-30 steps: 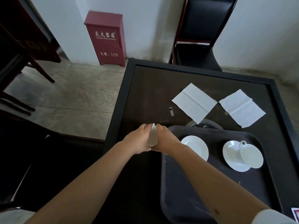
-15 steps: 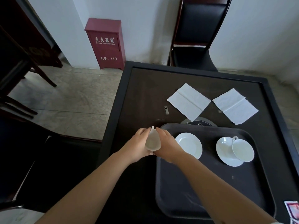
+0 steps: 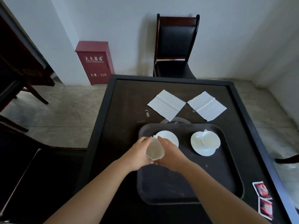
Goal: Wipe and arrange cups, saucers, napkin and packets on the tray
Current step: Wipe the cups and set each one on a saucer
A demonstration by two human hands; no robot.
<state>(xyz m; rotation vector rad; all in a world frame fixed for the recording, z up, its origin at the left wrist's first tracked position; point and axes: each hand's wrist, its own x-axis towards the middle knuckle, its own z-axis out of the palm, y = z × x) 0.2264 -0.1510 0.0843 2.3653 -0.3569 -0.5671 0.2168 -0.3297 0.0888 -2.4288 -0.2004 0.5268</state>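
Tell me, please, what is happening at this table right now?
A person holds a white cup between the left hand and right hand, over the near left part of a dark tray. An empty saucer sits just beyond it. Another cup lies tipped on a second saucer. Two napkins and two packets lie off the tray.

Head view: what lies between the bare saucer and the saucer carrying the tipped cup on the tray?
Nothing. In the head view, only bare dark tray shows between the bare saucer and the saucer carrying the tipped cup.
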